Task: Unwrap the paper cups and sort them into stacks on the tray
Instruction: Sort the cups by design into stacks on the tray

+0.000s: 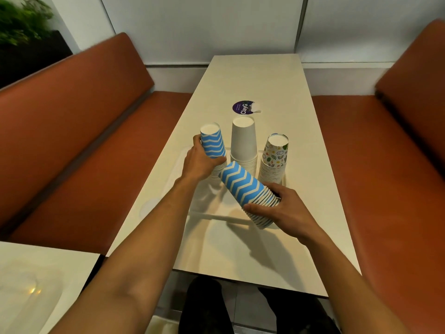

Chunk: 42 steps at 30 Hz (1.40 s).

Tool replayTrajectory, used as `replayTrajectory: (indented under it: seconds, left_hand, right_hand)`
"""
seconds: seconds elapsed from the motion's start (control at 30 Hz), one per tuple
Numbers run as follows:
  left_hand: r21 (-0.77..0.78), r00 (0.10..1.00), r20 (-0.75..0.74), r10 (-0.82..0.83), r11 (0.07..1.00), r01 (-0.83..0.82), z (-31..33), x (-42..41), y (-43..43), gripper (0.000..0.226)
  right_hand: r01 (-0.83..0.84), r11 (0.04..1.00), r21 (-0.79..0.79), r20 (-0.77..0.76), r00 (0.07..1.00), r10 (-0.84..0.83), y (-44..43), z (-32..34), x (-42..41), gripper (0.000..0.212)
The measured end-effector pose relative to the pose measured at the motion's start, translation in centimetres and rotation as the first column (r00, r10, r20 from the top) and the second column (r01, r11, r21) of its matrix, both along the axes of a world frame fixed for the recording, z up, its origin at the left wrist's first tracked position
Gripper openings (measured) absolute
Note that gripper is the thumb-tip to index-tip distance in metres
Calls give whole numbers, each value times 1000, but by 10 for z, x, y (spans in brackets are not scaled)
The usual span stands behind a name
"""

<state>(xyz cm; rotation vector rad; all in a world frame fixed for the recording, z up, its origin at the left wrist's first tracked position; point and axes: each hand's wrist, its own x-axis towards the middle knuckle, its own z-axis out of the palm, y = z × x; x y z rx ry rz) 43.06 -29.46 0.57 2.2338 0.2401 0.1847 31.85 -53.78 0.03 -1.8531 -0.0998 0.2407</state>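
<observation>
Three upside-down cup stacks stand on the clear tray (pixel 240 219): a blue zigzag stack (pixel 212 143) at the left, a plain white stack (pixel 243 141) in the middle, a stack with colourful doodles (pixel 275 156) at the right. My left hand (pixel 198 162) grips the standing blue zigzag stack from its left side. My right hand (pixel 280 208) holds a second blue zigzag stack (pixel 245 189) by its rim end, tilted with its base pointing up and left toward the standing blue stack.
The cream table (pixel 260 78) runs away from me between two red-brown benches (pixel 72 131) (pixel 385 165). A round purple sticker (pixel 243 107) lies on the table behind the white stack. A second table corner (pixel 36 280) shows at the lower left.
</observation>
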Motion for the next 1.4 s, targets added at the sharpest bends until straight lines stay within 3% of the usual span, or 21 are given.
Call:
replayTrajectory:
  seconds: [0.23, 0.43, 0.67, 0.77, 0.97, 1.3, 1.4]
  left_hand:
    - [-126, 1000, -9, -13, 992, 12, 16, -13, 6, 111]
    - [-408, 962, 138, 234, 899, -160, 37, -68, -8, 74]
    - [-612, 991, -74, -109, 789, 41, 21, -134, -49, 87]
    - [-645, 986, -93, -141, 763, 48, 12, -140, -52, 92]
    - [-676, 990, -82, -115, 736, 29, 8, -148, -53, 70]
    - [-627, 1000, -5, 24, 779, -22, 18, -143, -45, 48]
    - [-632, 993, 49, 111, 773, -55, 27, -128, -32, 52]
  right_hand:
    - [13, 999, 34, 7, 1000, -13, 3, 2, -1, 52]
    - [22, 996, 83, 23, 999, -24, 10, 2, 1, 56]
    - [5, 991, 133, 77, 997, -16, 17, 5, -3, 48]
    - [-21, 995, 100, 112, 994, 9, 19, 5, -5, 44]
    - [-70, 995, 66, 138, 989, 61, 17, 7, -7, 46]
    - [-46, 995, 94, 115, 993, 35, 18, 13, -7, 48]
    - [-28, 996, 87, 100, 995, 19, 13, 12, -6, 52]
